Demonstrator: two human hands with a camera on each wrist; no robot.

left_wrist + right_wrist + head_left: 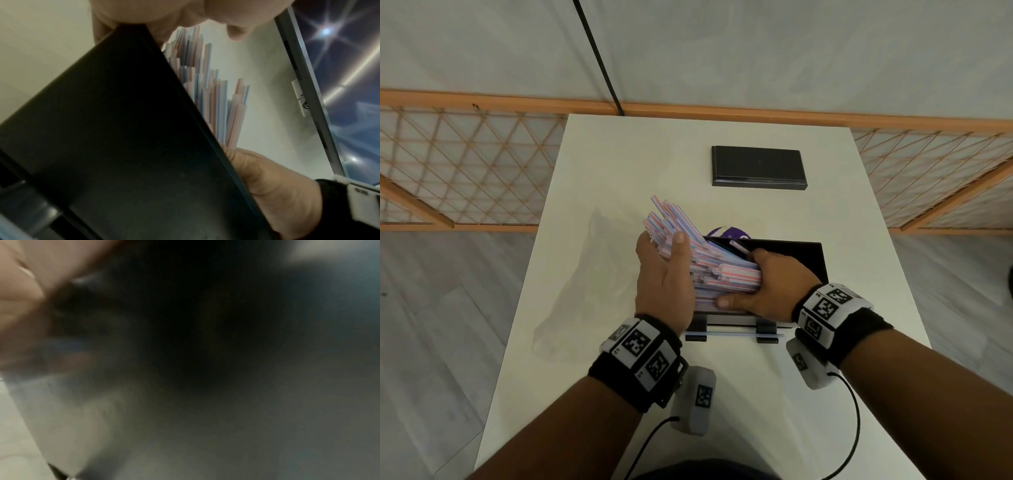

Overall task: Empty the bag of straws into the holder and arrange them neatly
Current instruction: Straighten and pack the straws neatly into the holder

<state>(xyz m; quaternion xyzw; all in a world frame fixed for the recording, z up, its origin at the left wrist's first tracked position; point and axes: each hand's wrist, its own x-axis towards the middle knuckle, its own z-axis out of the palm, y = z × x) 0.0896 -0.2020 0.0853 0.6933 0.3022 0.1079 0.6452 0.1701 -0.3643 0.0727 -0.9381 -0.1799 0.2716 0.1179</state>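
Note:
A thick bundle of red, white and blue striped straws (709, 263) lies slanted over the left end of the black open-topped holder (811, 260), its far ends fanned out up and to the left. My left hand (666, 270) grips the bundle from the left with the thumb over the top. My right hand (763, 284) grips its right end inside the holder, thumb along the near side. The left wrist view shows the straw tips (216, 97) above the holder's dark wall (123, 129). The empty clear bag (589, 281) lies flat on the table to the left. The right wrist view is dark and blurred.
The holder's black lid (758, 166) lies at the back of the white table (859, 240). A purple round object (726, 233) peeks out behind the holder. One loose straw (732, 333) rests across the holder's front feet. A wooden lattice fence (465, 164) runs behind the table.

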